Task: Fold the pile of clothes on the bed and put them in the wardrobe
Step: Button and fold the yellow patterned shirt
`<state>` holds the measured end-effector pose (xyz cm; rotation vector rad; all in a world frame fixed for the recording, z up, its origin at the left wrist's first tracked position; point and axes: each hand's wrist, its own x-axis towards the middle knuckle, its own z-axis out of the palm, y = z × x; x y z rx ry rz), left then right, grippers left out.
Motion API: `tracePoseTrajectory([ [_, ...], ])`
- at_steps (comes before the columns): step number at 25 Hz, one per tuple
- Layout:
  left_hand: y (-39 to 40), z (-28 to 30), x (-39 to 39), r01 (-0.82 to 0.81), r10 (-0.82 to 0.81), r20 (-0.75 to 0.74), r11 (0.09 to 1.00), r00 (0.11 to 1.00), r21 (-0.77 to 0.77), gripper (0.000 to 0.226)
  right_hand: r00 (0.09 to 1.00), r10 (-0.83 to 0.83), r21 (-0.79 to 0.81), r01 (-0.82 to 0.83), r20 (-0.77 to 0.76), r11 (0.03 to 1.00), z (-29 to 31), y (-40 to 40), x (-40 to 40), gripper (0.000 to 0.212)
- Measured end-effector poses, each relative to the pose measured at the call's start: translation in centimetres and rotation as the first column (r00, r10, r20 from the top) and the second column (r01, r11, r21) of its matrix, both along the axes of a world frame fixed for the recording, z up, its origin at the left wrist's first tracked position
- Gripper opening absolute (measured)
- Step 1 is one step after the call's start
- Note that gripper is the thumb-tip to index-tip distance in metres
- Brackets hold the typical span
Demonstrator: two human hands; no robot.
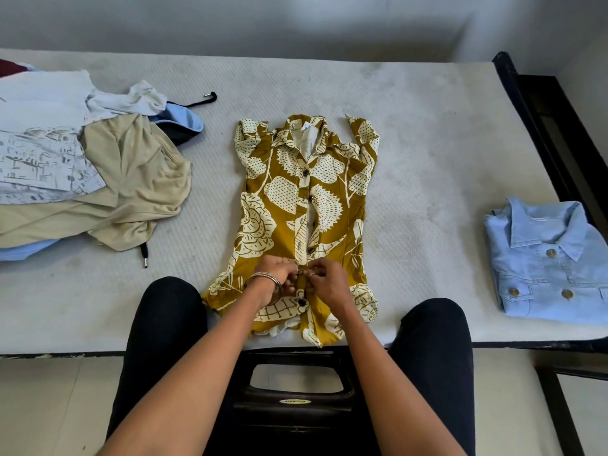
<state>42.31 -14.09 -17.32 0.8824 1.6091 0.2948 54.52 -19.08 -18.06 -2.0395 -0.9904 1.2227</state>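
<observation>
A mustard-yellow shirt [283, 205] with a cream leaf print lies flat and face up on the white mattress [411, 133], collar away from me. My left hand [276, 278] and my right hand [324, 279] meet at the button placket near the shirt's lower part, both pinching the fabric edges around a button. A bangle sits on my left wrist. To the left lies an unfolded pile of clothes [82, 166]: beige, white, printed and light blue pieces. A folded light blue denim shirt [549, 261] rests at the right.
My knees in dark trousers press against the mattress's near edge. A dark stool [296, 390] stands below between my legs. The bed's dark frame [539, 110] runs along the right side. A grey wall [296, 24] stands behind the bed.
</observation>
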Motion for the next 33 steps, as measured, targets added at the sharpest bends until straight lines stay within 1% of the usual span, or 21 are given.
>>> tracePoseTrajectory([
  [1,0.1,-0.1,-0.2,0.016,-0.017,-0.005,0.999,1.0,-0.049,0.006,0.995,-0.007,-0.075,-0.001,-0.104,0.997,0.0,0.0,0.4,0.012],
  [2,0.2,-0.2,-0.3,0.064,-0.067,-0.075,0.997,0.995,-0.051,0.007,0.988,0.01,-0.15,-0.033,-0.157,0.988,0.0,0.0,0.6,0.012],
  [3,0.4,-0.3,-0.4,0.171,-0.167,-0.223,0.985,0.96,-0.003,0.011,0.991,0.052,-0.189,-0.075,-0.123,0.979,-0.2,0.1,0.8,0.011],
  [4,0.5,-0.3,-0.4,0.294,-0.251,-0.395,0.954,0.884,0.051,0.015,0.995,0.096,-0.176,-0.096,-0.008,0.98,-0.4,0.2,0.9,0.011],
  [5,0.7,-0.4,-0.1,0.383,-0.273,-0.511,0.916,0.816,0.123,0.016,0.986,0.093,-0.125,-0.075,0.14,0.989,-0.7,0.5,1.1,0.012],
  [6,0.9,-0.3,0.4,0.429,-0.258,-0.552,0.88,0.793,0.204,0.017,0.964,0.043,-0.037,-0.035,0.264,0.999,-1.0,1.0,1.2,0.013],
  [8,1.9,-0.4,1.7,0.468,-0.235,-0.538,0.811,0.809,0.349,0.016,0.93,-0.003,0.115,-0.042,0.367,0.992,-1.1,2.4,1.1,0.018],
  [10,3.0,-1.0,3.3,0.5,-0.247,-0.542,0.775,0.803,0.387,0.017,0.916,0.108,0.116,-0.164,0.387,0.98,-1.5,3.9,1.0,0.023],
  [11,3.3,-1.4,4.0,0.516,-0.259,-0.568,0.781,0.781,0.352,0.019,0.896,0.177,0.075,-0.226,0.408,0.971,-1.9,4.4,0.9,0.025],
  [13,3.8,-2.5,4.7,0.485,-0.276,-0.616,0.852,0.738,0.199,0.033,0.865,0.237,0.008,-0.269,0.443,0.963,-3.2,4.6,1.0,0.027],
  [15,3.7,-3.5,4.7,0.433,-0.285,-0.657,0.898,0.698,0.071,0.055,0.883,0.173,0.023,-0.204,0.436,0.979,-4.4,4.2,0.9,0.025],
  [16,3.6,-3.9,4.7,0.433,-0.283,-0.68,0.9,0.676,0.055,0.06,0.892,0.136,0.032,-0.166,0.431,0.986,-4.8,4.2,0.9,0.024],
  [17,3.6,-4.0,4.8,0.445,-0.28,-0.698,0.893,0.659,0.062,0.06,0.893,0.119,0.028,-0.146,0.434,0.989,-4.9,4.4,0.8,0.021],
  [19,3.5,-4.1,4.9,0.499,-0.285,-0.723,0.861,0.629,0.095,0.047,0.906,0.084,0.027,-0.104,0.416,0.994,-5.0,4.8,0.9,0.014],
  [21,3.6,-3.9,4.5,0.56,-0.302,-0.738,0.819,0.604,0.124,0.034,0.948,-0.02,0.059,0.001,0.318,0.998,-5.1,5.0,1.0,0.008],
  [22,3.7,-3.9,4.1,0.555,-0.289,-0.73,0.819,0.619,0.145,0.029,0.96,-0.07,0.074,0.052,0.272,0.996,-5.0,4.9,1.0,0.008],
  [23,3.7,-3.9,3.7,0.515,-0.257,-0.705,0.839,0.661,0.176,0.026,0.962,-0.111,0.089,0.092,0.249,0.992,-4.8,4.7,0.8,0.009],
  [25,3.7,-3.7,3.1,0.344,-0.141,-0.583,0.904,0.8,0.253,0.025,0.96,-0.159,0.121,0.134,0.23,0.984,-3.9,4.3,0.2,0.01],
  [27,3.6,-3.2,3.0,0.191,-0.042,-0.447,0.937,0.894,0.294,0.022,0.971,-0.166,0.117,0.147,0.174,0.982,-3.3,4.4,-0.5,0.011],
  [30,3.4,-2.3,2.6,0.135,-0.01,-0.355,0.935,0.935,0.329,0.017,0.977,-0.208,0.095,0.203,0.048,0.975,-2.4,4.7,-1.0,0.008],
  [33,3.2,-2.0,2.3,0.195,-0.07,-0.322,0.907,0.944,0.373,0.014,0.963,-0.269,0.083,0.269,-0.016,0.959,-1.7,4.7,-0.5,0.008],
])
